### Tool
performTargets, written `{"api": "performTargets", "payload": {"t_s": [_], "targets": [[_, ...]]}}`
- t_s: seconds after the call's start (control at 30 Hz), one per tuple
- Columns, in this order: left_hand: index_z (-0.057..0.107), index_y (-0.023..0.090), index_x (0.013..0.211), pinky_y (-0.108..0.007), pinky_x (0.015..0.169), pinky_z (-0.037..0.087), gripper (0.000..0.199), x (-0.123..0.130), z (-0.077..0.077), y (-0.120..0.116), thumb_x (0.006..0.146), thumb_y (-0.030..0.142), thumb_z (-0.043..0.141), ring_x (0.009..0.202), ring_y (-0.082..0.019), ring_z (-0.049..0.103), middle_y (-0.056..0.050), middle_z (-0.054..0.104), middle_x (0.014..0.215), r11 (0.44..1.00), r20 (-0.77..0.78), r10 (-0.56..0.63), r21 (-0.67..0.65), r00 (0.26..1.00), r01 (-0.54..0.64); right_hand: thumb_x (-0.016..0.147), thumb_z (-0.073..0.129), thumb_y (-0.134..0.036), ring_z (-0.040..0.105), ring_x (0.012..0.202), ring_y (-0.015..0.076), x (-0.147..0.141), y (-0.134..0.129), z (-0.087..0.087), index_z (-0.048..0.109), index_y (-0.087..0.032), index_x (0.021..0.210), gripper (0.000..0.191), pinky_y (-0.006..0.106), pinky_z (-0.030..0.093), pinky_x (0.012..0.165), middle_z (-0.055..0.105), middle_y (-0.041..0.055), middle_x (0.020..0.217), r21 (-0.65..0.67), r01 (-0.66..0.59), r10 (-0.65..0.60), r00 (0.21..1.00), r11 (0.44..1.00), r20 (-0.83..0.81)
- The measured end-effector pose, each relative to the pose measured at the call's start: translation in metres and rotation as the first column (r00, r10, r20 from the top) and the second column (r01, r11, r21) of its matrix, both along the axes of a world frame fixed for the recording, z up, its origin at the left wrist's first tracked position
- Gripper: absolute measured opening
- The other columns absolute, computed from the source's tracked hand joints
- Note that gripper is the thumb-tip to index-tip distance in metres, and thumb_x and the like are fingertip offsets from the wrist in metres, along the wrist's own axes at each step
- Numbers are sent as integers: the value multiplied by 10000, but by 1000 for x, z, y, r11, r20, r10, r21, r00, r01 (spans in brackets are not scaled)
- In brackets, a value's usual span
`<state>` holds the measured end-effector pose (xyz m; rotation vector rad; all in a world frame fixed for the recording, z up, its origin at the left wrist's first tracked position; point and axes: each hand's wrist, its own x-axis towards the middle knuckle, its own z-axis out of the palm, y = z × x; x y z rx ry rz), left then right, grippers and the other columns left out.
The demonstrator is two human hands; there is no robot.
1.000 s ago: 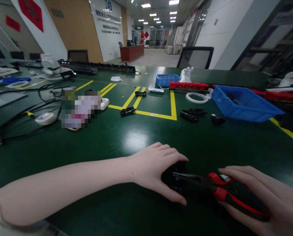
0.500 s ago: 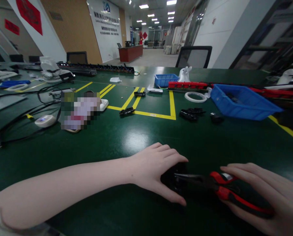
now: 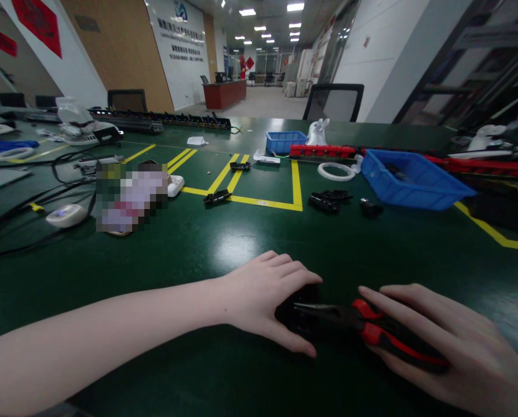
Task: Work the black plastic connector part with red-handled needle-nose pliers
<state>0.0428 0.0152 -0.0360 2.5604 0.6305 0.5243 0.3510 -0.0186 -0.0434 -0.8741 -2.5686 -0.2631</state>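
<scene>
My left hand (image 3: 270, 298) is wrapped round a black part (image 3: 300, 310), its thumb and fingers on either side. The part's shape is mostly hidden by the hand and its own dark colour. My right hand (image 3: 445, 336) grips needle-nose pliers (image 3: 372, 333) with red and black handles. The jaws of the pliers point left and their tips rest at the black part, between my left thumb and forefinger. Whether the tips pinch anything I cannot make out.
Beyond my hands lie several black parts (image 3: 328, 200) and a blue bin (image 3: 415, 182). A white ring (image 3: 336, 171) is beside the bin. A phone (image 3: 131, 200), a white oval device (image 3: 66, 215) and black cables (image 3: 7, 249) lie at the left. Yellow tape (image 3: 263, 202) marks the green table.
The pliers' handles are closer together, and my right hand has closed further round them. The whole view has shifted slightly, so things appear farther left. My left hand keeps its hold.
</scene>
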Motion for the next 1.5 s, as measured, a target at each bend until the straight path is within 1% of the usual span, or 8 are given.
{"api": "performTargets", "payload": {"t_s": [0.23, 0.43, 0.73, 0.9, 1.03, 1.17, 1.37, 1.5], "targets": [[489, 147, 1349, -369, 916, 428, 772, 1, 1, 0, 773, 599, 732, 1093, -267, 589, -109, 633, 1247, 1000, -20, 8, 3, 1000, -8, 870, 600, -362, 671, 841, 236, 2, 2, 2, 551, -273, 1346, 487, 370, 584, 623, 666, 91, 1066, 68, -18, 18, 1000, 998, -1], [484, 155, 1356, -381, 929, 427, 782, 0, 0, -2, 767, 605, 730, 1093, -277, 589, -112, 630, 1248, 1000, -30, 18, -4, 999, -18, 856, 612, -331, 668, 883, 251, 7, 6, 1, 515, -272, 1388, 544, 396, 585, 665, 665, 91, 1102, 107, -25, 24, 1000, 994, 13], [476, 181, 1363, -440, 1016, 405, 771, 1, 3, -2, 767, 601, 726, 1180, -305, 541, -116, 579, 1307, 994, -63, 101, -21, 993, -103, 867, 619, -283, 633, 1006, 326, 6, 5, 6, 476, -316, 1393, 546, 529, 516, 861, 644, 99, 1149, 92, 130, -120, 987, 987, -107], [473, 190, 1366, -486, 1063, 373, 850, 1, 2, -2, 698, 626, 767, 1236, -331, 506, -125, 559, 1341, 987, -48, 143, -69, 989, -146, 851, 651, -323, 615, 1054, 302, 13, 17, 1, 474, -237, 1393, 576, 475, 542, 864, 614, 120, 1190, 97, 74, -66, 994, 993, -86], [327, 200, 1499, -484, 1112, 338, 1006, -1, 6, 1, 692, 599, 776, 1335, -336, 444, -136, 435, 1506, 989, -11, 47, -138, 999, -48, 873, 607, -302, 599, 1099, 301, 15, 18, -1, 504, -207, 1344, 492, 484, 529, 912, 603, 133, 1200, 60, 111, -103, 986, 992, -131], [337, 243, 1507, -482, 1140, 297, 915, -3, 11, 5, 743, 545, 740, 1347, -323, 447, -86, 400, 1551, 983, -20, -75, -166, 997, 71, 887, 581, -301, 617, 1086, 295, 21, 14, -1, 534, -225, 1316, 438, 484, 545, 907, 630, 124, 1171, 35, 97, -90, 982, 995, -165], [442, 240, 1443, -455, 1127, 310, 835, -5, 8, 6, 712, 517, 737, 1275, -319, 494, -78, 516, 1438, 982, -35, -69, -177, 997, 62, 840, 660, -313, 650, 1049, 272, 29, 16, -2, 538, -228, 1347, 528, 443, 568, 888, 671, 109, 1153, 122, -26, 33, 998, 992, -56], [422, 231, 1453, -460, 1113, 333, 878, -4, 10, 7, 706, 574, 730, 1257, -323, 487, -94, 516, 1409, 978, -48, -63, -201, 997, 52, 877, 617, -288, 631, 1112, 283, 28, 17, -3, 530, -230, 1350, 484, 483, 543, 941, 663, 112, 1180, 112, 64, -55, 995, 992, -82]]}}
